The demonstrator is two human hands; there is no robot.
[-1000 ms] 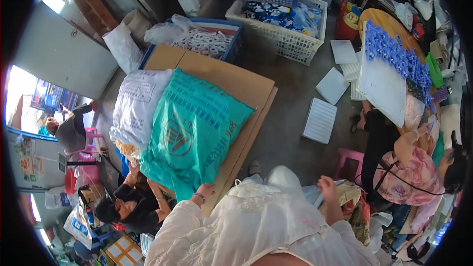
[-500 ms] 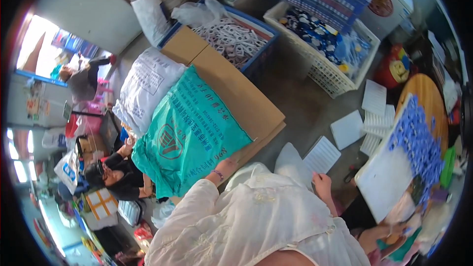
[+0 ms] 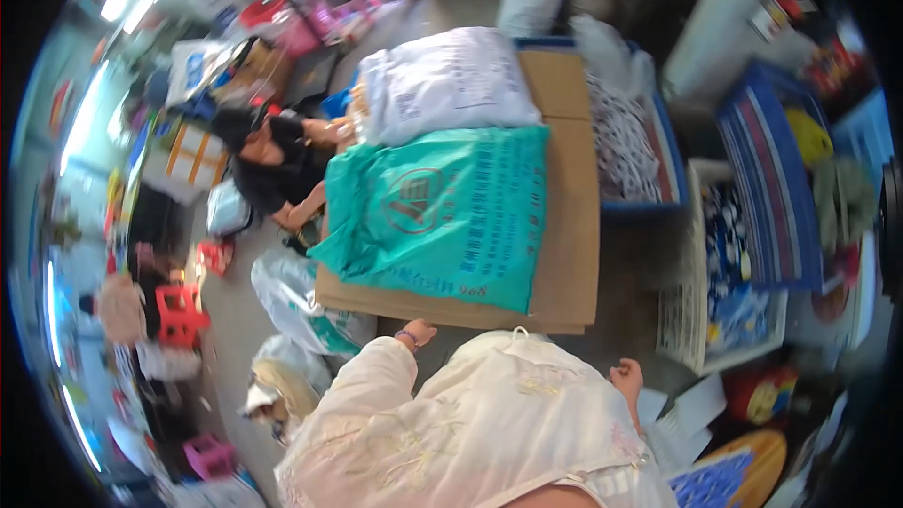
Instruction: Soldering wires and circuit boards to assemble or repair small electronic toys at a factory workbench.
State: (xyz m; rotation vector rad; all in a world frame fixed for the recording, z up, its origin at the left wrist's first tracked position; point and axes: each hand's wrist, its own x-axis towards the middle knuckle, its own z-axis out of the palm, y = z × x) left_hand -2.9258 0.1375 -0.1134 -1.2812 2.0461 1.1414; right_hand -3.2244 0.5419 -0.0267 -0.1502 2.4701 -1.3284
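Observation:
My left hand [image 3: 420, 330], with a beaded bracelet at its wrist, hovers by the near edge of a stack of flat cardboard [image 3: 570, 226]. Its fingers look loosely curled, and no object shows in them. A full green sack [image 3: 433, 216] with dark print lies on the cardboard, its gathered end at the left. Behind it rests a plump white sack [image 3: 451, 85]. My right hand [image 3: 626, 377] hangs at my right side, fingers curled in and holding nothing visible, above some white trays [image 3: 691, 414] on the floor.
At the cardboard's left a person in black [image 3: 273, 165] reaches toward the sacks. Right of it stands a blue-rimmed crate [image 3: 682, 169] of white plastic parts, then a cream basket [image 3: 696, 273]. Plastic bags [image 3: 292, 292] and a red stool [image 3: 179, 312] are left; a round wooden board [image 3: 760, 461] is lower right.
My view has swung to the left, so the sacks and crates now appear turned. My left hand has come away from the green sack's near edge. My right hand stays at my side.

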